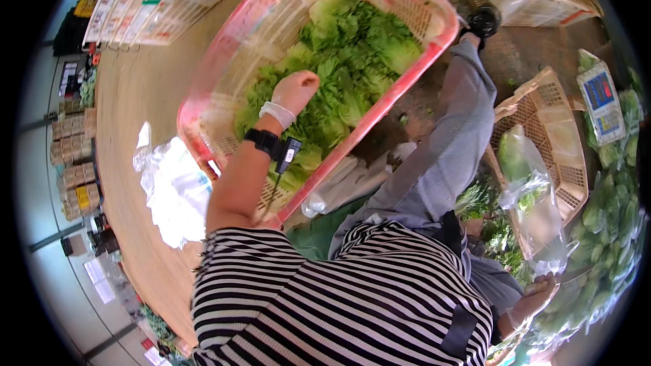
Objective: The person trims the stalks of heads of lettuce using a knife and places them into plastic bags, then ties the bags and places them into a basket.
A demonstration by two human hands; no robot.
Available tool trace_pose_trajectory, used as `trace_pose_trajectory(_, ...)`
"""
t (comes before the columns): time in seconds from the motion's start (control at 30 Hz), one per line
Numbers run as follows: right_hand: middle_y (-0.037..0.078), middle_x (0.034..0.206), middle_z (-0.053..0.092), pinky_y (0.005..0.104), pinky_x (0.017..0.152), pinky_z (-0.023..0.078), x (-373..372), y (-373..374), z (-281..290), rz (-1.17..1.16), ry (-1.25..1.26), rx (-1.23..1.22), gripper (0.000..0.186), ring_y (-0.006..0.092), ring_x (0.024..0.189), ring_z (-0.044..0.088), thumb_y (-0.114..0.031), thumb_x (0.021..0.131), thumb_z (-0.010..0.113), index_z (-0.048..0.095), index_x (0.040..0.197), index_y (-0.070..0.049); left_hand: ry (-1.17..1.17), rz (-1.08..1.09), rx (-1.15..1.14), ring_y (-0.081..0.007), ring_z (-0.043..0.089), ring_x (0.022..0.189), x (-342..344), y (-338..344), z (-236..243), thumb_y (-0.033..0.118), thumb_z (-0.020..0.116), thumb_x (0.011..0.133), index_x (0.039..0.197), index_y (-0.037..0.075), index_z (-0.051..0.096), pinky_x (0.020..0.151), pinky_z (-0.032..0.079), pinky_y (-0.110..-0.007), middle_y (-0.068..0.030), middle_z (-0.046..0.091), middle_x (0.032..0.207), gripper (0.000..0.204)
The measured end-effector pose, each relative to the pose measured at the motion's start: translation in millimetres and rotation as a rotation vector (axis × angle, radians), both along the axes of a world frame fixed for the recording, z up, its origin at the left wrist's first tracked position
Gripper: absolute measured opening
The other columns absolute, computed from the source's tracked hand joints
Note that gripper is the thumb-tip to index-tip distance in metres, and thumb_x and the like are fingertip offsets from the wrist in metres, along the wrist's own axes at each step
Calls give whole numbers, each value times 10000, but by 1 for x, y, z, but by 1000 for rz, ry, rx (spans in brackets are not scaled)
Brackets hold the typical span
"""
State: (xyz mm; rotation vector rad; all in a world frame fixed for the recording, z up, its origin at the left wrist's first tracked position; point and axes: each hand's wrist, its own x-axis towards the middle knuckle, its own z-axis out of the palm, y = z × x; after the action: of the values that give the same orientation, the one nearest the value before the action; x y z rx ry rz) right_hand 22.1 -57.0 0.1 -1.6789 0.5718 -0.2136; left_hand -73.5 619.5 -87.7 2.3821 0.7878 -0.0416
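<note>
Two hands stand well apart. The left hand point(296, 93), in a thin translucent glove, hangs over the heap of leafy green lettuce point(359, 68), its fingers curled closed; no leaf shows between them. That heap fills the floor of the long pink-and-cream slotted plastic crate point(215, 71), whose long axis runs from 7 to 1 o'clock. From the left hand, most of the leaves lie between 12 and 4 o'clock — the near ones just beside or beneath it.

The right hand point(534, 297) is down at 4 o'clock in the view, fingers seemingly pinched on the lower end of the clear, elongated plastic bag point(539, 220). The bag stretches away from it toward 12 o'clock, with pale green produce at its far end, across the tan slotted plastic crate point(568, 142).

Between heap and bag lies the grey-trousered leg point(434, 142): the heap sits toward 11 o'clock from the right hand — the left hand is much the nearer.
</note>
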Motion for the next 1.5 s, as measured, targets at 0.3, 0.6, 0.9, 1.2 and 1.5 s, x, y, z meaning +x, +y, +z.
trace_pose_trajectory(0.3,24,970,565,243,715,418,17,71,2,204,-69,160,336,100,767,491,-239,928,502,515,1189,-27,622,-1244,281,-295,360,1264,-82,-45,-58,326,680,731,1323,154,438,1026,305,-487,-85,409,1363,662)
trace_pose_trajectory(0.6,26,987,557,243,730,427,3,90,13,160,-58,134,319,110,779,493,-214,911,538,534,1176,-38,546,-1135,475,-283,405,1183,-125,-46,-94,271,598,784,1295,192,451,920,361,-520,-90,421,1290,538)
trace_pose_trajectory(0.9,18,972,558,238,725,434,0,84,2,137,-20,91,307,105,786,495,-219,906,543,543,1166,-55,754,-1002,376,-284,490,1080,-96,-50,-60,247,639,757,1189,194,551,789,450,-448,-91,473,1211,445)
trace_pose_trajectory(1.2,22,962,552,232,716,432,1,93,4,94,-2,231,295,111,779,492,-182,904,542,542,1162,-39,279,-1085,526,-253,443,1170,43,-61,-105,253,600,779,1105,143,614,955,353,-473,-64,566,1150,344)
trace_pose_trajectory(1.5,17,972,564,228,695,423,-8,87,9,-12,1,188,276,108,763,491,-188,908,541,555,1151,-58,410,-1117,595,-263,333,1274,48,-67,-153,325,630,752,1213,139,540,1051,201,-572,-51,474,1283,505)
